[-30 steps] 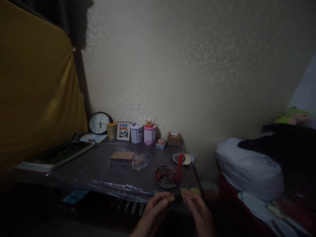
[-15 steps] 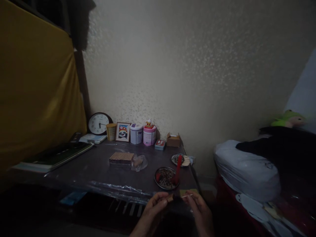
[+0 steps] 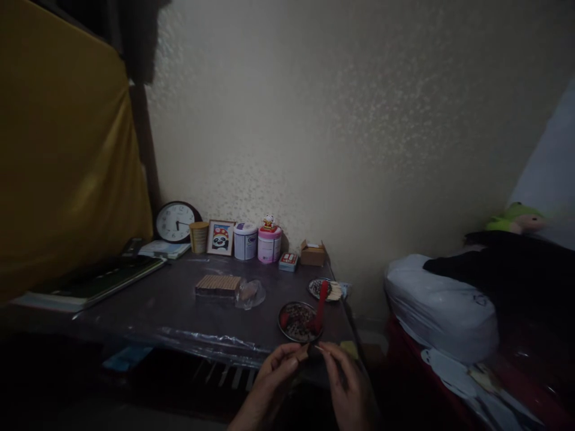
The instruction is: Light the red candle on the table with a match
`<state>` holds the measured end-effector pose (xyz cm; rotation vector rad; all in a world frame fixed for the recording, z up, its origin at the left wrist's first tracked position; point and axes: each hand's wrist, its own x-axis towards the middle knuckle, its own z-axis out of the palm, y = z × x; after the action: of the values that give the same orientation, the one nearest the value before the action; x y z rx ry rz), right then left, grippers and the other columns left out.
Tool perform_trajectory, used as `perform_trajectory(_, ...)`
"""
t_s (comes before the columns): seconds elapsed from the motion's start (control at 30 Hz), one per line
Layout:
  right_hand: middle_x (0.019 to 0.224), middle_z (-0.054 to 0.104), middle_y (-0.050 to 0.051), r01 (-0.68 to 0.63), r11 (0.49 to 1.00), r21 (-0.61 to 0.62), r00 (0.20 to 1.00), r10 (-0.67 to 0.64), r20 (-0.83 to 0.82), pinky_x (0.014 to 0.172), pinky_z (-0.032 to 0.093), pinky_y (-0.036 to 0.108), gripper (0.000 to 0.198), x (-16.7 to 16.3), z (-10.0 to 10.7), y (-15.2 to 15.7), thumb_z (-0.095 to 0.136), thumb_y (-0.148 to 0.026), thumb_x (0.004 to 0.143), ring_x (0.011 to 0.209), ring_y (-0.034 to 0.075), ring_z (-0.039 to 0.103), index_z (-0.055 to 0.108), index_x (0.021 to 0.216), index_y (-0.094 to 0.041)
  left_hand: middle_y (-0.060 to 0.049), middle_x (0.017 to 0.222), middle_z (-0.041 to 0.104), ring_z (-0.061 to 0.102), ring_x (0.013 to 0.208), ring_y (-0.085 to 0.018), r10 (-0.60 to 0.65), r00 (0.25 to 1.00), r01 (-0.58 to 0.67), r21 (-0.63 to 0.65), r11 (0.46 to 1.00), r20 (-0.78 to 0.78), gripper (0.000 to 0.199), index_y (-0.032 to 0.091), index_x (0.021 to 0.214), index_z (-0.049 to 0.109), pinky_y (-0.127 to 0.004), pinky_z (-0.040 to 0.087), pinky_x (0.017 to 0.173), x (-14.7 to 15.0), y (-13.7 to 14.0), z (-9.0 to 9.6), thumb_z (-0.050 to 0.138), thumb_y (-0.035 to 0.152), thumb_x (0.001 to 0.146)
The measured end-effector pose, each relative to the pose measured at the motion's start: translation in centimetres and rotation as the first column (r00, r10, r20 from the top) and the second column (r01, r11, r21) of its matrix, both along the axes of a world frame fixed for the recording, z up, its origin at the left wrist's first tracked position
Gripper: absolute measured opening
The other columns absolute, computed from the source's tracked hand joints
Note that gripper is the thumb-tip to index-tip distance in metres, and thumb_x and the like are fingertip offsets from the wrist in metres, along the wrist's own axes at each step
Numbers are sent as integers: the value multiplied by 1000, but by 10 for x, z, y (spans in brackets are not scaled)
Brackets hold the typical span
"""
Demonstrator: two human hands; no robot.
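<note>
My left hand [image 3: 275, 374] is closed on a small brown cardboard-like piece [image 3: 303, 353] with a dark end. From the right, my right hand [image 3: 349, 383] pinches a thin pale stick [image 3: 319, 348], its tip close to that dark end; whether they touch I cannot tell. Just beyond my hands sits a round dish [image 3: 296, 335] of small dark and light bits, with a red spoon [image 3: 322, 302] standing up from it. A second small dish [image 3: 314, 287] lies behind it, beside a bunch of pale sticks [image 3: 334, 291]. A yellow pad-like thing [image 3: 349, 349] is near my right hand.
On the dark table [image 3: 175, 305] a row of brown pieces [image 3: 218, 284] stands beside a clear plastic bag [image 3: 251, 294]. Along the wall are a clock [image 3: 176, 222], a framed panda picture [image 3: 220, 237], two tins [image 3: 245, 242] and a cardboard box [image 3: 312, 253]. Bedding [image 3: 435, 305] lies right.
My right hand has moved left, bringing the stick up to the brown piece in my left hand. The yellow pad shows more now. The whole view has shifted slightly.
</note>
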<state>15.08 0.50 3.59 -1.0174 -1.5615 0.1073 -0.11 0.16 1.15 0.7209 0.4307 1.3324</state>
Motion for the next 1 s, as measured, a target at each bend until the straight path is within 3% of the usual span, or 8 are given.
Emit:
perform_trajectory(0.2, 86, 75, 3, -33, 993, 114, 996, 23, 86, 74, 56, 21, 18, -3, -7, -3, 50, -27, 87, 79, 15, 71, 68, 90, -24, -8, 97, 71, 63, 96, -21, 29, 999, -29, -15, 999, -24, 26, 18, 94, 66, -31, 40, 91, -1, 4, -9, 72, 26, 69)
perform_trajectory(0.47, 86, 74, 3, -25, 994, 105, 995, 15, 99, 74, 56, 20, 17, -1, -10, -3, 50, -23, 87, 79, 14, 70, 66, 91, -23, -9, 99, 72, 62, 98, -22, 2, 999, -2, -8, 1000, -54, 29, 18, 93, 67, -32, 39, 91, 2, 4, -7, 74, 29, 66)
perform_trajectory(0.6, 87, 74, 3, -33, 990, 141, 990, 12, 144, 74, 56, 19, 18, 1, -12, -3, 48, -22, 89, 80, 14, 70, 65, 94, -22, -8, 90, 73, 64, 88, -21, 45, 994, -47, -18, 999, -102, 34, 17, 90, 68, -30, 42, 83, 3, 6, -9, 78, 32, 61)
perform_trajectory(0.8, 85, 74, 3, -18, 986, 165, 985, -10, 170, 72, 56, 17, 16, 1, -10, -4, 47, -23, 89, 78, 13, 71, 63, 94, -22, -9, 100, 71, 62, 95, -21, 5, 995, -7, -20, 1000, -97, 31, 18, 95, 66, -31, 40, 87, 1, 4, -12, 74, 28, 67)
perform_trajectory(1.0, 84, 73, 3, -29, 980, 198, 985, -5, 172, 73, 56, 18, 17, -1, -6, -5, 46, -22, 89, 79, 13, 70, 63, 91, -22, -7, 94, 72, 62, 92, -21, 8, 998, -11, -31, 999, -70, 29, 18, 92, 67, -30, 41, 85, 1, 5, -12, 74, 27, 66)
